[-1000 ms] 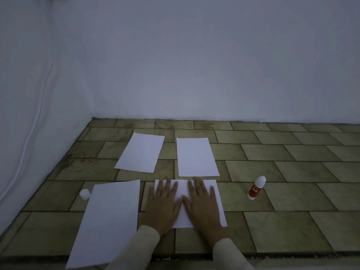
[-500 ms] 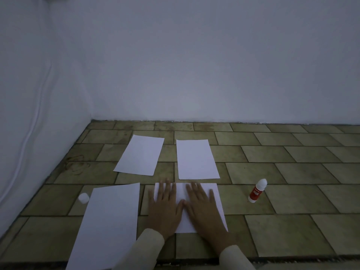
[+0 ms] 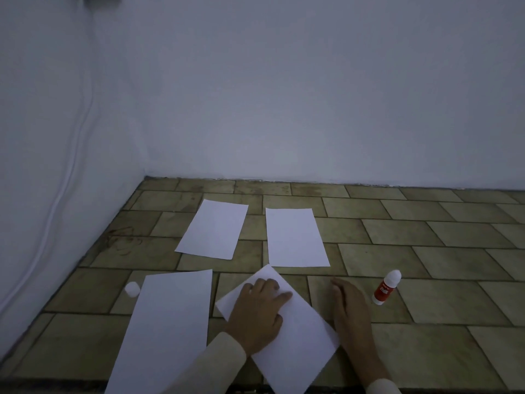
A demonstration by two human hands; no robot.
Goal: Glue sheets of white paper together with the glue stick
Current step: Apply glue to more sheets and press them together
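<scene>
Left of your hands, a small white cap [image 3: 132,289] sits on the tiled floor [image 3: 426,302] just beside a large sheet [image 3: 170,322]. Your left hand [image 3: 260,311] presses flat, fingers spread, on a skewed sheet [image 3: 298,345], while your right hand [image 3: 350,308] lies relaxed on the floor just beside it, grasping nothing. Right of that hand stands the glue stick [image 3: 386,288].
</scene>
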